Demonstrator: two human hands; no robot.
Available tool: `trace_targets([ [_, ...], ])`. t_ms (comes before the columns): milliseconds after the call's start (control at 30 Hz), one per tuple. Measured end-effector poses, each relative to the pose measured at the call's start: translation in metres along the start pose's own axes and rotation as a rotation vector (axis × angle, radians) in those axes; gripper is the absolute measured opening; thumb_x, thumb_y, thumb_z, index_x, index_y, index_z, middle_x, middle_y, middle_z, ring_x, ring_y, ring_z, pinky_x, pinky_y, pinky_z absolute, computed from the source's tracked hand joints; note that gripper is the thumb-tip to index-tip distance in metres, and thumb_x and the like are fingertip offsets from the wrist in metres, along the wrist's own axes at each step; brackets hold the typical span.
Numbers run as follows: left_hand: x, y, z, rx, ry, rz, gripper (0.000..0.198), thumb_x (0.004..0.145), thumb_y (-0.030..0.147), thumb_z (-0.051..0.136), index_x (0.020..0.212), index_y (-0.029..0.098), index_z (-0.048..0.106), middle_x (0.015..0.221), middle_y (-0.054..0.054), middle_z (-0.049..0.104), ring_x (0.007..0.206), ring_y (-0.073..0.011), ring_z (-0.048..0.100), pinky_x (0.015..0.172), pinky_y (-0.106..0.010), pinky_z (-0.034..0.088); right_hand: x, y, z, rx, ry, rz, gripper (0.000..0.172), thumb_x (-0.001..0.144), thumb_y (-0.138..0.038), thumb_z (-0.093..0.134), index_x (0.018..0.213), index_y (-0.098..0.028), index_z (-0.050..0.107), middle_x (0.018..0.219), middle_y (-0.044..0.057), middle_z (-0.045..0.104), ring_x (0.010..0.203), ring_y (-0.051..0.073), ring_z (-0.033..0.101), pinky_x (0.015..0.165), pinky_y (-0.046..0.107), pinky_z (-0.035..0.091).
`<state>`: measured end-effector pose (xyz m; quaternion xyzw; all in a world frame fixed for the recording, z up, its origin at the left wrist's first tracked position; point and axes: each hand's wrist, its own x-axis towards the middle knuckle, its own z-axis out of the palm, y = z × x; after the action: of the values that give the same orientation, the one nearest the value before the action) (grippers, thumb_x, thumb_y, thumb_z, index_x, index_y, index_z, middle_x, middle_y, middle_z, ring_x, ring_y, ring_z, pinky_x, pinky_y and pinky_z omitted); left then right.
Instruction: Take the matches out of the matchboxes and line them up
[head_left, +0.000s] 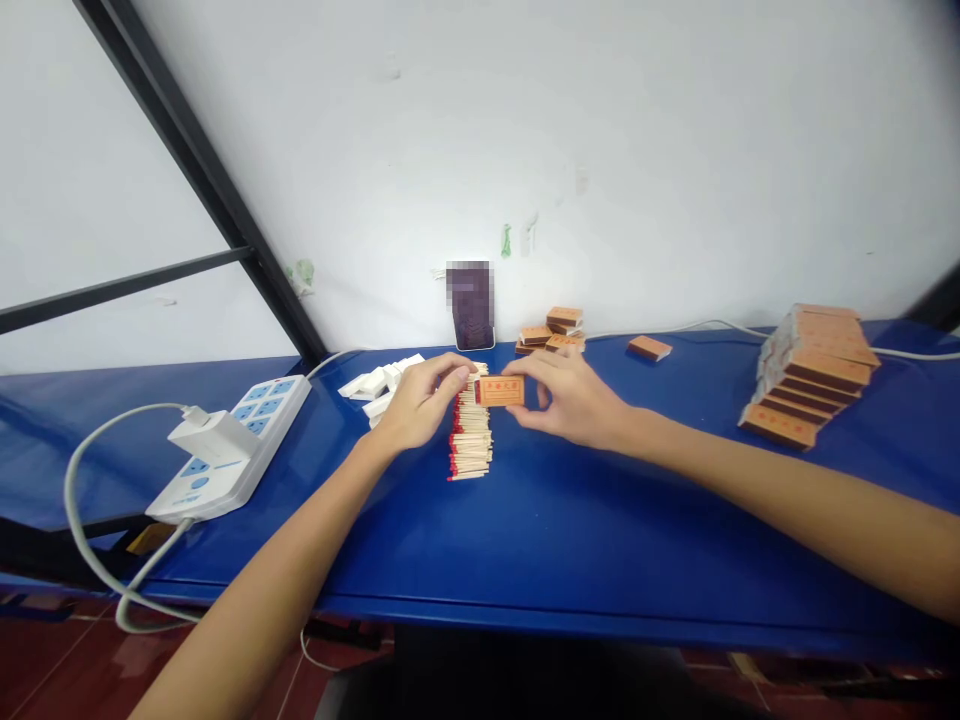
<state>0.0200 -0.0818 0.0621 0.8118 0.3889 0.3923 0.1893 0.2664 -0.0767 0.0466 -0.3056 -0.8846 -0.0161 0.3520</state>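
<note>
Plainly, the right hand pinches an orange, red-lettered matchbox; whether the left hand grips, I cannot tell.

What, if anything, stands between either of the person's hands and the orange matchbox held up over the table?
Nothing visible. The right hand already grips the orange matchbox by its right end; the left hand is at its left end, contact unclear. The row of matches lies on the table, blocking neither.

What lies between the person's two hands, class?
In the head view, an orange matchbox is between the left hand and right hand, partly hiding red-tipped matches.
</note>
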Motion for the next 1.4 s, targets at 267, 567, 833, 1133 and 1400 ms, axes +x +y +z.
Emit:
trace_targets([
  [267,-0.014,-0.014,0.002,-0.099,0.022,-0.022,0.034,0.102,0.042,0.047,0.103,0.016,0.069,0.093,-0.003,0.069,0.084,-0.0166,0.059,0.077,-0.028,0.044,0.015,-0.008,0.017,0.070,-0.010,-0.057,0.029,0.092,-0.017,0.057,0.120,-0.020,0.058,0.110,0.010,0.061,0.072,0.015,0.058,0.066,0.031,0.049],
  [567,-0.025,-0.009,-0.015,0.011,-0.047,-0.091,0.029,0.093,0.044,0.063,0.103,0.017,0.070,0.089,-0.004,0.068,0.067,-0.0128,0.052,0.062,-0.027,0.039,0.015,-0.018,0.016,0.336,-0.109,0.020,0.020,0.091,-0.028,0.065,0.108,-0.020,0.059,0.107,0.006,0.059,0.083,0.016,0.059,0.077,0.032,0.051],
  [833,-0.032,-0.007,-0.020,0.159,-0.156,-0.029,0.022,0.087,0.037,0.068,0.101,0.019,0.071,0.081,-0.001,0.062,0.067,-0.0131,0.053,0.062,-0.027,0.040,0.019,-0.024,0.015,0.310,-0.241,0.020,0.015,0.086,-0.022,0.069,0.093,-0.020,0.056,0.094,0.004,0.062,0.083,0.018,0.057,0.074,0.031,0.045],
  [1133,-0.031,-0.010,-0.022,0.128,-0.211,-0.060,0.028,0.091,0.041,0.067,0.110,0.021,0.071,0.070,0.003,0.057,0.060,-0.0121,0.049,0.059,-0.026,0.039,0.016,-0.020,0.017,0.277,-0.289,0.021,0.016,0.089,-0.028,0.068,0.095,-0.020,0.056,0.095,0.005,0.061,0.085,0.020,0.056,0.075,0.033,0.045],
  [1400,-0.031,-0.010,-0.023,0.142,-0.210,-0.098,0.032,0.090,0.044,0.068,0.110,0.019,0.071,0.065,0.003,0.054,0.058,-0.0114,0.047,0.057,-0.026,0.037,0.015,-0.017,0.016,0.279,-0.304,0.007,0.017,0.090,-0.030,0.068,0.099,-0.019,0.058,0.098,0.006,0.062,0.087,0.020,0.058,0.077,0.033,0.046],
])
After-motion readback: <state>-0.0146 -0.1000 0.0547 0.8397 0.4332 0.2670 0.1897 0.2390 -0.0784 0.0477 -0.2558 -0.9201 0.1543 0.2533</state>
